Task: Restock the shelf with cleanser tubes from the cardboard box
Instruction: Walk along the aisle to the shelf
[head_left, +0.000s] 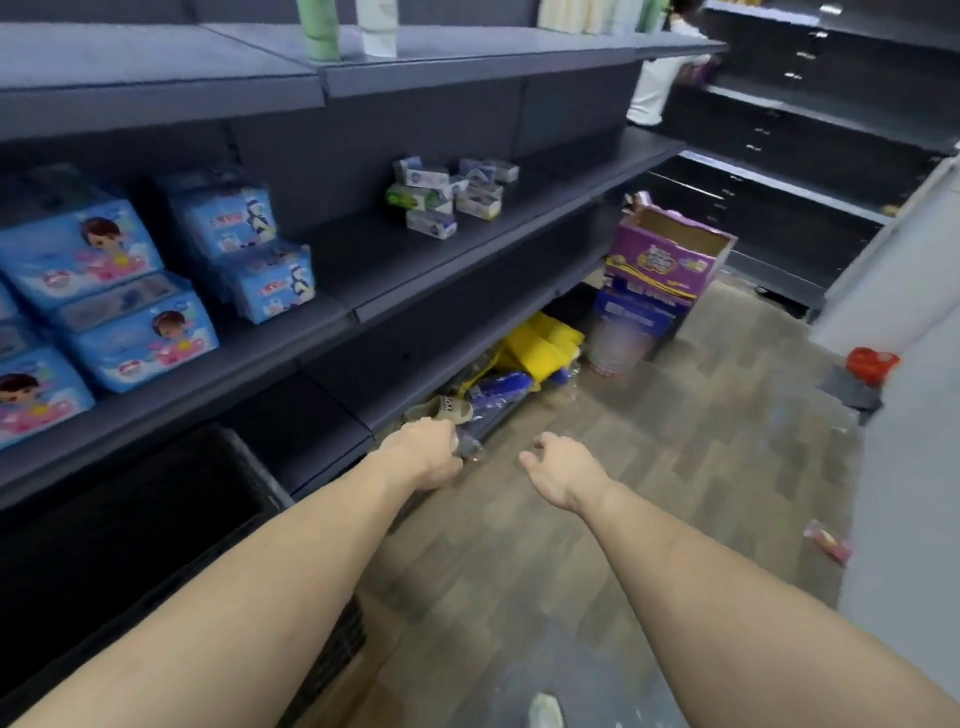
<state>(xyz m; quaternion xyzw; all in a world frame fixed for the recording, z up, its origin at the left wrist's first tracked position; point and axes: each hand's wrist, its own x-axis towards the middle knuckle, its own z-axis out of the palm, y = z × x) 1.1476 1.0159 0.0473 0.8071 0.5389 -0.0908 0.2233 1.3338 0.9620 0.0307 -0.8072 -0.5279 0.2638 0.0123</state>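
Observation:
My left hand (423, 452) reaches low toward the bottom shelf, its fingers closed on the clear plastic end of a blue wrapped pack (498, 389). My right hand (558, 475) hovers over the floor just to its right, fingers apart and holding nothing. A green tube (318, 28) and a white tube (380, 26) stand upright on the top shelf (467, 62). An open purple cardboard box (667, 260) stands on the floor farther down the aisle, on top of a blue box; I cannot see what is inside it.
Blue diaper packs (104, 291) fill the middle shelf at left, with small boxes (452, 195) farther along. Yellow packs (545, 348) lie under the shelf. A black basket (156, 519) stands at lower left. A person in white (654, 88) works at the aisle's end. Litter dots the floor.

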